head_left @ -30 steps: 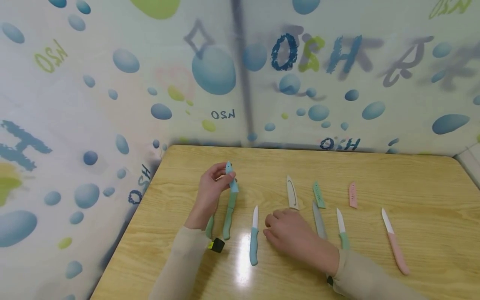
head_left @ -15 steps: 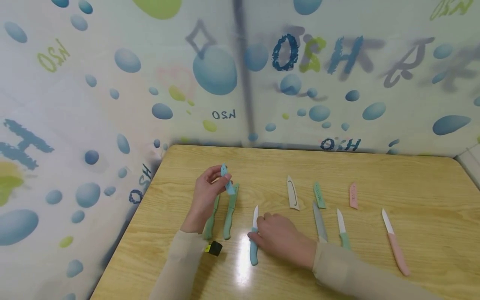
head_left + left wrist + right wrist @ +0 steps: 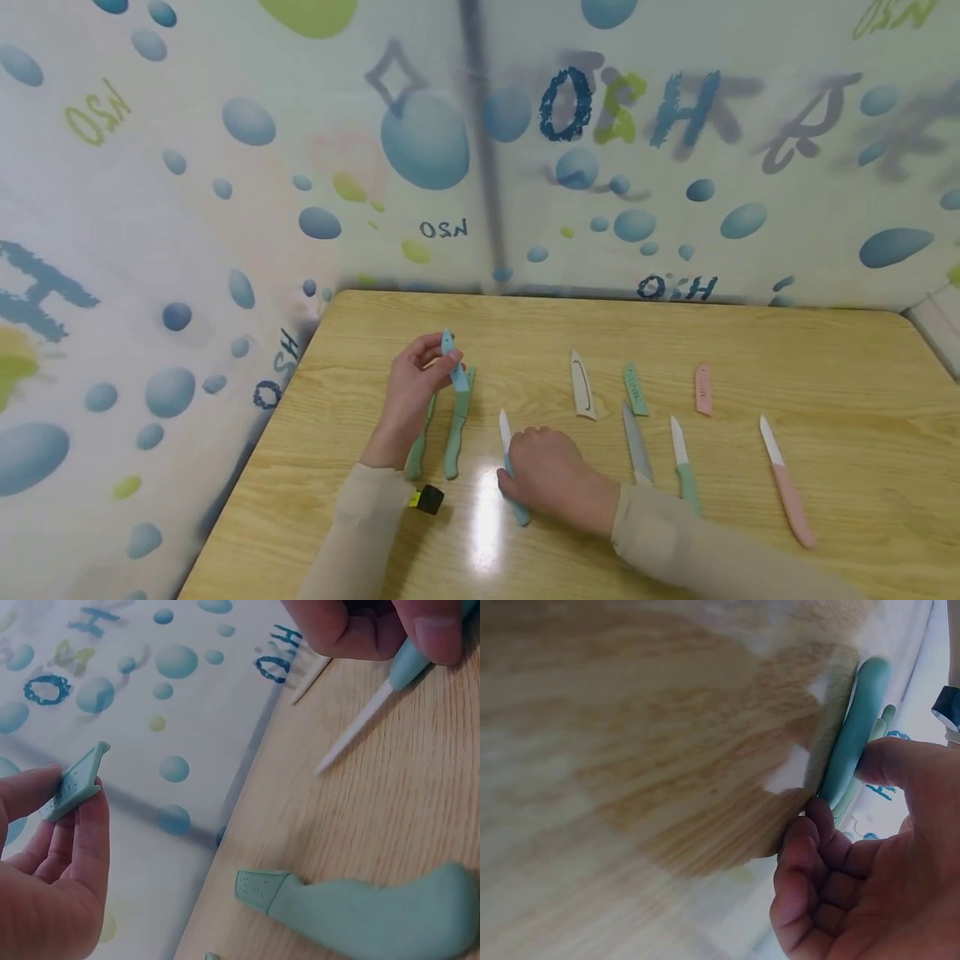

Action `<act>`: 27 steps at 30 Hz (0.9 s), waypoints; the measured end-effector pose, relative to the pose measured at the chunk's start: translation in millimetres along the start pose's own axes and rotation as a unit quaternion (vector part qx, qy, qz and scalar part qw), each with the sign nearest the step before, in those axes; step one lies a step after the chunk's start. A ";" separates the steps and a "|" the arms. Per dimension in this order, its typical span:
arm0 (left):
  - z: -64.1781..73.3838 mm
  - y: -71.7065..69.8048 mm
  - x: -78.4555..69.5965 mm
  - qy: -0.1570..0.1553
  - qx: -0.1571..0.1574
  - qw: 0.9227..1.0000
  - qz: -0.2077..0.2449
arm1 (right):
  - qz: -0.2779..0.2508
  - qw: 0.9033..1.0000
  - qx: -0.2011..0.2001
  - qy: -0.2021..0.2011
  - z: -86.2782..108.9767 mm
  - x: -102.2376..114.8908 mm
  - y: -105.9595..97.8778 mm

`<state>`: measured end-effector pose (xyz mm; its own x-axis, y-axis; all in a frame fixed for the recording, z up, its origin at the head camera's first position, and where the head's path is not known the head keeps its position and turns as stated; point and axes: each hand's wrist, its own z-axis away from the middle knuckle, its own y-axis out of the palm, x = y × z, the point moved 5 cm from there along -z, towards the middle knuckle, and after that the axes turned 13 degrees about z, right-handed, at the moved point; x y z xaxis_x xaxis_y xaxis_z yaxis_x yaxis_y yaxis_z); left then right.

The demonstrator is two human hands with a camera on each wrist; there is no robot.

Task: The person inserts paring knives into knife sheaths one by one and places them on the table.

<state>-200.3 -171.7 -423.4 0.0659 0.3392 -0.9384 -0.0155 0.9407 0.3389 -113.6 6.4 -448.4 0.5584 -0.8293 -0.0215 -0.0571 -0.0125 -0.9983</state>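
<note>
My left hand (image 3: 408, 387) pinches a light blue knife sheath (image 3: 459, 377) between thumb and fingers, raised over the left part of the table. The sheath's open end shows in the left wrist view. My right hand (image 3: 551, 475) grips the blue handle (image 3: 853, 735) of a small paring knife, thumb on one side and fingers on the other. Its bare white blade (image 3: 505, 429) points away from me, towards the back of the table. Part of the handle is hidden behind the right hand. Close by the left hand lie two green-handled knives in green sheaths, one nearer (image 3: 453, 450) and one further left (image 3: 417, 458).
To the right lie a white sheath (image 3: 582, 387), a green sheath (image 3: 636, 392) and a pink sheath (image 3: 702, 390). Below them are unsheathed knives: a larger blade (image 3: 636, 442), a green-handled knife (image 3: 686, 475) and a pink-handled knife (image 3: 787, 496). A patterned wall (image 3: 420, 258) stands behind the wooden table.
My right hand has moved left onto the blue paring knife and taken hold of its handle, turning the knife slightly. My left hand has shifted a little left and down with the sheath.
</note>
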 end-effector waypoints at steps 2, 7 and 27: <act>0.2 0.2 0.1 0.001 -0.001 1.000 0.001 | 0.005 1.000 -0.009 -0.002 0.8 -0.2 -0.9; 0.9 0.8 0.0 0.000 -0.002 1.000 0.004 | 0.007 1.000 -0.008 -0.003 1.5 -1.3 -1.4; -1.4 6.6 4.2 -0.004 -0.008 1.000 0.024 | -0.188 0.982 0.027 0.000 27.5 -36.8 -12.5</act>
<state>-201.5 -164.0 -425.2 0.0725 0.3834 -0.9207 -0.0345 0.9236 0.3819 -110.7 52.5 -436.7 0.5312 -0.7723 0.3484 0.1970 -0.2874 -0.9373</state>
